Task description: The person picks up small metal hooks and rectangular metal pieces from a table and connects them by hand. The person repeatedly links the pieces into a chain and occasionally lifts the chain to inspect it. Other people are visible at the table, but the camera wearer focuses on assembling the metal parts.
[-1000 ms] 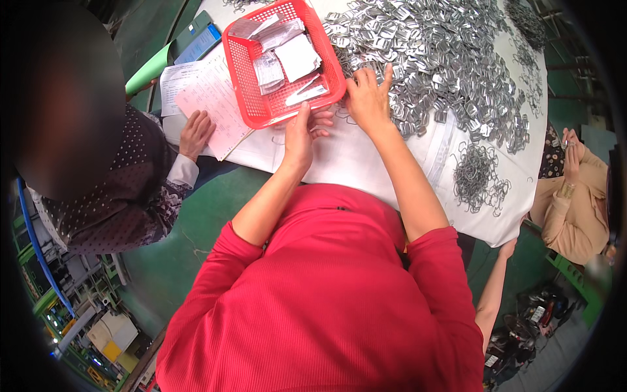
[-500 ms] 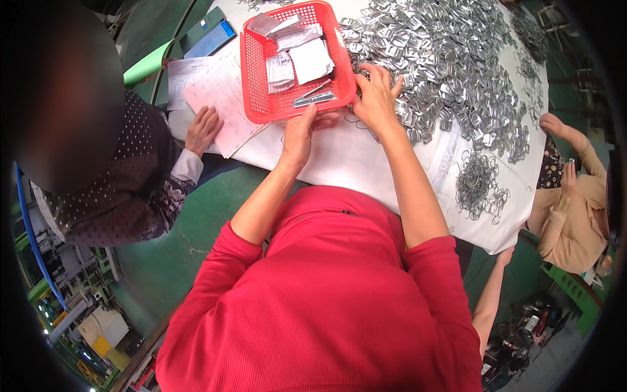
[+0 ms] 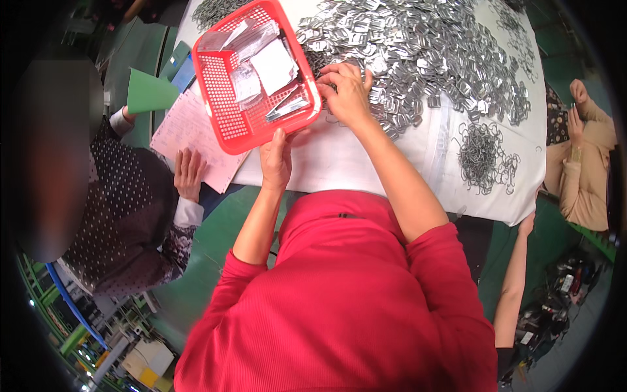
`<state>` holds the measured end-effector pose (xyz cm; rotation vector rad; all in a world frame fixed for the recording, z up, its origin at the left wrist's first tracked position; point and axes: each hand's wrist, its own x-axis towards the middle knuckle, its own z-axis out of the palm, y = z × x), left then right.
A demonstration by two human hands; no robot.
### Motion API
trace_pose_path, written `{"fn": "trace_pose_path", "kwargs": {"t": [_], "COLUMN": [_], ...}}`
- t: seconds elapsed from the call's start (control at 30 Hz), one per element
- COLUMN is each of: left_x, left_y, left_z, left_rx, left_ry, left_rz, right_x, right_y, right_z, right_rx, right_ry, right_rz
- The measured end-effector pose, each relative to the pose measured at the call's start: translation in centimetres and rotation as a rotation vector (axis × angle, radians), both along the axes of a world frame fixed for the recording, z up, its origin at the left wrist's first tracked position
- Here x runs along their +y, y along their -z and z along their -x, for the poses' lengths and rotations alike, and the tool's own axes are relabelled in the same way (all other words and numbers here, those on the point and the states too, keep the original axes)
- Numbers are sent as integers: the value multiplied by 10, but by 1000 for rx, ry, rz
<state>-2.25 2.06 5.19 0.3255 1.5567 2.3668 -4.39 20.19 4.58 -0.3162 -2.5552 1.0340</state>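
Observation:
A red plastic basket (image 3: 228, 134) with perforated walls stands tilted at the near left of the white-covered table. Inside lie folded white slips (image 3: 273, 66), clear packets and a slim metallic item (image 3: 287, 108). My left hand (image 3: 276, 160) grips the near rim, thumb upward and its other fingers partly hidden under the basket. Beside the basket's right corner is my right hand (image 3: 347, 95), palm down, with its bent fingers apart over the edge of a big pile of flat silvery metal buckles (image 3: 418, 59). Whether its fingertips press on the rim is unclear.
A co-worker's hand (image 3: 189, 173) rests on pink written sheets (image 3: 196, 130); their other hand holds a green sheet (image 3: 150, 91). Wire hooks (image 3: 480, 153) lie in a heap at the right. Another person's hands (image 3: 576, 108) show past the table's right edge.
The basket appears further left in view and more tilted, with both my hands alongside it. My right hand's fingers are more bent. The co-worker's green sheet has been raised and curls over.

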Motion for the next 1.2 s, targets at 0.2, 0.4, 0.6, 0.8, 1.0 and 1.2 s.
{"fn": "trace_pose_path", "kwargs": {"t": [0.2, 0.4, 0.6, 0.8, 1.0, 1.2], "left_x": [-11, -17, -15, -13, -13, -14], "left_y": [1, -8, -7, -4, -4, 0], "left_z": [0, -5, -10, -13, -6, -4], "left_rx": [-32, -39, -46, -73, 24, -6], "left_ry": [-41, -2, -15, -54, -26, -45], "left_rz": [41, 66, 64, 90, 41, 9], "right_x": [6, 13, 14, 17, 20, 6], "right_y": [-6, 2, 4, 3, -7, -6], "right_z": [-2, 39, 61, 60, 38, 21], "right_rx": [-15, 69, 13, -13, -77, -19], "right_ry": [-5, -20, -152, -3, -123, -239], "right_rz": [-126, -130, -222, -97, -183, -143]}}
